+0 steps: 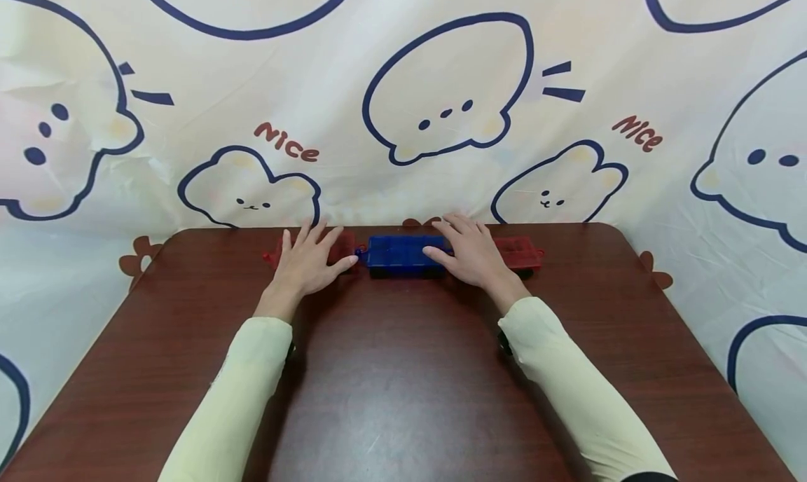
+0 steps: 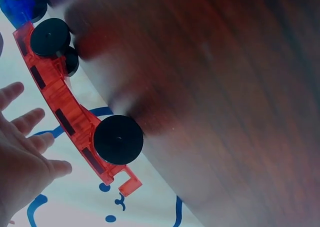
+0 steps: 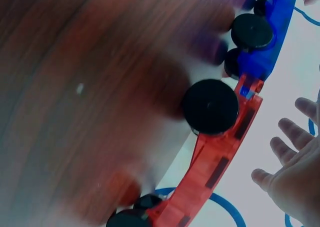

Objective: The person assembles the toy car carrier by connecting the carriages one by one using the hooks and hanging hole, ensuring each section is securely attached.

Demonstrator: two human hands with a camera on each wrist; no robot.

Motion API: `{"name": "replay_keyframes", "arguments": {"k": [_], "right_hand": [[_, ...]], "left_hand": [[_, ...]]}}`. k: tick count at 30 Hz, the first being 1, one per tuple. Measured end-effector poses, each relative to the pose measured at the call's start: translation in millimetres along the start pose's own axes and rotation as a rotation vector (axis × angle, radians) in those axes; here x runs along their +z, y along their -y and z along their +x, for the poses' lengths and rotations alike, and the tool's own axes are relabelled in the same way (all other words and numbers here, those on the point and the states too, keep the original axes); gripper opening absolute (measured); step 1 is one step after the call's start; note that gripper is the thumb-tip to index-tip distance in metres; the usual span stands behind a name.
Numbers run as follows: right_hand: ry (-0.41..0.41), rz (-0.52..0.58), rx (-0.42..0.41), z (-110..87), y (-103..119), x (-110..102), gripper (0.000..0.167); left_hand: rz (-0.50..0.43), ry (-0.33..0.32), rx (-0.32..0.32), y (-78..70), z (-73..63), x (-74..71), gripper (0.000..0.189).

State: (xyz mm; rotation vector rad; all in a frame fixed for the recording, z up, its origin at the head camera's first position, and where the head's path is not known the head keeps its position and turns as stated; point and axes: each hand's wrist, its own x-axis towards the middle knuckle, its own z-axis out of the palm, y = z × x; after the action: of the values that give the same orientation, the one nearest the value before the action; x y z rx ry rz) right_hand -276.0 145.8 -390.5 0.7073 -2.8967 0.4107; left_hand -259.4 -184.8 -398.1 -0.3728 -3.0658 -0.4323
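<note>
Three see-through toy train cars with black wheels stand coupled in a row near the table's far edge. In the head view the blue car (image 1: 397,252) is in the middle, with one red car (image 1: 344,245) at its left and another red car (image 1: 522,252) at its right. My left hand (image 1: 307,263) is spread over the left red car and partly hides it. Across the joint of the blue and right red cars reaches my right hand (image 1: 473,252), fingers extended. Both wrist views show straight fingers beside the cars, not curled round them; contact cannot be told.
The cars stand on a dark brown wooden table (image 1: 397,370). Right behind its far edge hangs a pale cloth (image 1: 340,104) printed with blue-outlined cartoon animals, which also runs along both sides.
</note>
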Motion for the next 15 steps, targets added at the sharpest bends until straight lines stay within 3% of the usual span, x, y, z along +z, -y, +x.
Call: {"name": "replay_keyframes", "arguments": {"k": [15], "right_hand": [[0.053,0.015,-0.01,8.6,14,11,0.073]], "left_hand": [[0.013,0.022,0.006,2.4,2.7,0.8,0.082]]}}
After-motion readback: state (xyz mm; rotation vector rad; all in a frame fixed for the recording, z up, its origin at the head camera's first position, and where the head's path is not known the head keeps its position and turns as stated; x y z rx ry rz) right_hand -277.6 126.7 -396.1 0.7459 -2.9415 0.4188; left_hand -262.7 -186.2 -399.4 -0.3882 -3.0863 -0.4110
